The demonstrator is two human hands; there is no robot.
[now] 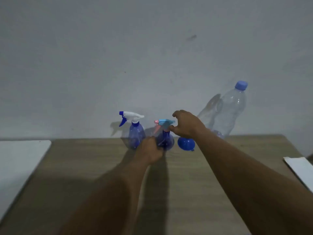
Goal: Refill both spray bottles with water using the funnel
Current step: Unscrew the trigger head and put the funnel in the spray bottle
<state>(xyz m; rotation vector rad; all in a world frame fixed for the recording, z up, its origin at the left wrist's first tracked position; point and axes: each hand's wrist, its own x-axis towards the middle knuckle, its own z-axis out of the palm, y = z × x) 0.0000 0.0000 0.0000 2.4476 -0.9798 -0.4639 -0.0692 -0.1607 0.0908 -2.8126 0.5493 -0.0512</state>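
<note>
Two blue see-through spray bottles stand at the far edge of the wooden table [186,184]. The left spray bottle [136,133] has a white and blue trigger head. The right spray bottle [166,138] has a light blue and pink trigger head. My left hand [150,150] wraps the lower body of the right spray bottle. My right hand [186,124] reaches its trigger head from the right, fingers spread and touching it. A blue funnel [186,144] lies mouth-down just right of that bottle. A large clear water bottle [228,111] with a blue cap stands behind, by the wall.
A grey wall [152,56] rises directly behind the table. A white surface [18,160] adjoins the table on the left. A white flat object [299,168] lies at the table's right edge.
</note>
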